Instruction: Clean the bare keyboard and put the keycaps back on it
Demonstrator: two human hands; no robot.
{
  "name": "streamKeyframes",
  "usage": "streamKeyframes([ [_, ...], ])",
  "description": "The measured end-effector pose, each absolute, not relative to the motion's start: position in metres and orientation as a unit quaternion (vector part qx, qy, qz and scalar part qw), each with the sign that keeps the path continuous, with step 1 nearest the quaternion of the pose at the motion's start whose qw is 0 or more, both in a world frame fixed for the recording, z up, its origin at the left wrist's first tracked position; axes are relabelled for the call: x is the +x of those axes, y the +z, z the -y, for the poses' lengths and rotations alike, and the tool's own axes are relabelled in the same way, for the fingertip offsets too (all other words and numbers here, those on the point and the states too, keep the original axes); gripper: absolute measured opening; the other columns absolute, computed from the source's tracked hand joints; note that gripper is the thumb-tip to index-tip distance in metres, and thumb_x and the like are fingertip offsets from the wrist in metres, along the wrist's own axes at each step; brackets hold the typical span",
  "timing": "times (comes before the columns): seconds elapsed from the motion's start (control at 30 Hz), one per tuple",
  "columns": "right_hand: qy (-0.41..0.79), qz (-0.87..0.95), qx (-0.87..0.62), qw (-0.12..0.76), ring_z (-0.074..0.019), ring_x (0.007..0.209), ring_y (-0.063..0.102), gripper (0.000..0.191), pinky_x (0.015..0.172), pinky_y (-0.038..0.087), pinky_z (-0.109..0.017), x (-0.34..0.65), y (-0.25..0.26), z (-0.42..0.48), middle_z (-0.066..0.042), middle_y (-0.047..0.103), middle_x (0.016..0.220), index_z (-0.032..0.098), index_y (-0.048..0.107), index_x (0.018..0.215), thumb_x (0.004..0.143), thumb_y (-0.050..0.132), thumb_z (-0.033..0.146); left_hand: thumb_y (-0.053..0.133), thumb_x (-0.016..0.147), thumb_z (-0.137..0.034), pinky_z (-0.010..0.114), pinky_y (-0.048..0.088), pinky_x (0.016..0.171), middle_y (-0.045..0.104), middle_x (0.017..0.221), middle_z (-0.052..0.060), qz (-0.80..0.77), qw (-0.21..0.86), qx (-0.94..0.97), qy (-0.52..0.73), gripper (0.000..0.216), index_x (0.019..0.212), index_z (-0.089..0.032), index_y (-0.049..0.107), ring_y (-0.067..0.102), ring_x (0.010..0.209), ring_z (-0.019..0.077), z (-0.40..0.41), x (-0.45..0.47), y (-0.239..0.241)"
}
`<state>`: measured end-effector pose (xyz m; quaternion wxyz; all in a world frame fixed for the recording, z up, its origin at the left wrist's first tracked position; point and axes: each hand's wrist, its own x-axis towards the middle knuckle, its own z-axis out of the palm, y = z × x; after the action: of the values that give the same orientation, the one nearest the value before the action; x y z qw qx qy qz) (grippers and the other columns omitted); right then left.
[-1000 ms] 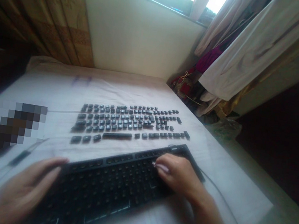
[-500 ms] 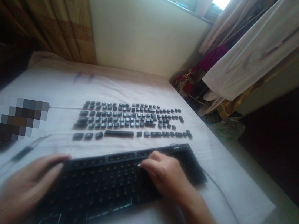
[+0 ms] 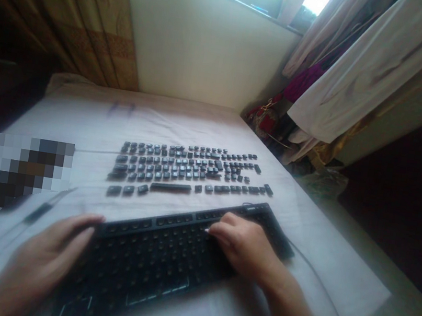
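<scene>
A: Keyboard (image 3: 163,267)?
B: Near side, nearer than the loose keycaps (image 3: 182,169). Left hand (image 3: 38,253) clasps its left end; right hand (image 3: 245,245) bunched, pinching what, can't tell.
A: Handling?
B: Probably light, stiff; hold its ends, not mid-board.

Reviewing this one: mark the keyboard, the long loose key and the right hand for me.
Keyboard (image 3: 156,260): head view, middle of its black top face.
Long loose key (image 3: 170,187): head view, middle of its bar.
Right hand (image 3: 244,242): head view, back of the hand.
</scene>
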<state>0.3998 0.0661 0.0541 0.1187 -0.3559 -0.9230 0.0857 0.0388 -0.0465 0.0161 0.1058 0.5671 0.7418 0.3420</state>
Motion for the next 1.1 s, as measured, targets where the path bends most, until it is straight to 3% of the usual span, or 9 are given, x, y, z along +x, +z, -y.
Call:
streamKeyframes([
  [0.5, 0.094, 0.905, -0.408, 0.076, -0.0166, 0.075, 0.07, 0.018, 0.067, 0.05, -0.025, 0.417, 0.061, -0.074, -0.003, 0.073, 0.092, 0.024, 0.073, 0.096, 0.089, 0.059, 0.014, 0.05, 0.079, -0.068, 0.025, 0.061, 0.078, 0.079, 0.1, -0.002, -0.742, 0.141, 0.566, 0.33, 0.046, 0.097, -0.034, 0.076, 0.075, 0.09, 0.0189, 0.049, 0.037, 0.015],
  [0.73, 0.101, 0.901, -0.41, 0.101, -0.0186, 0.08, 0.071, 0.013, 0.071, 0.05, -0.028, 0.398, 0.078, -0.077, -0.004, 0.076, 0.093, 0.021, 0.069, 0.096, 0.089, 0.061, 0.015, 0.051, 0.079, -0.071, 0.023, 0.06, 0.082, 0.079, 0.101, -0.003, -0.743, 0.138, 0.564, 0.332, 0.048, 0.098, -0.035, 0.076, 0.075, 0.091, 0.0173, 0.052, 0.035, 0.01],
  [1.1, 0.116, 0.893, -0.418, 0.122, -0.018, 0.077, 0.07, 0.013, 0.07, 0.051, -0.027, 0.389, 0.063, -0.086, -0.005, 0.076, 0.089, 0.02, 0.069, 0.093, 0.089, 0.059, 0.015, 0.052, 0.08, -0.071, 0.026, 0.061, 0.083, 0.079, 0.098, -0.004, -0.736, 0.125, 0.575, 0.335, 0.045, 0.096, -0.036, 0.075, 0.075, 0.088, 0.0186, 0.052, 0.033, 0.007],
])
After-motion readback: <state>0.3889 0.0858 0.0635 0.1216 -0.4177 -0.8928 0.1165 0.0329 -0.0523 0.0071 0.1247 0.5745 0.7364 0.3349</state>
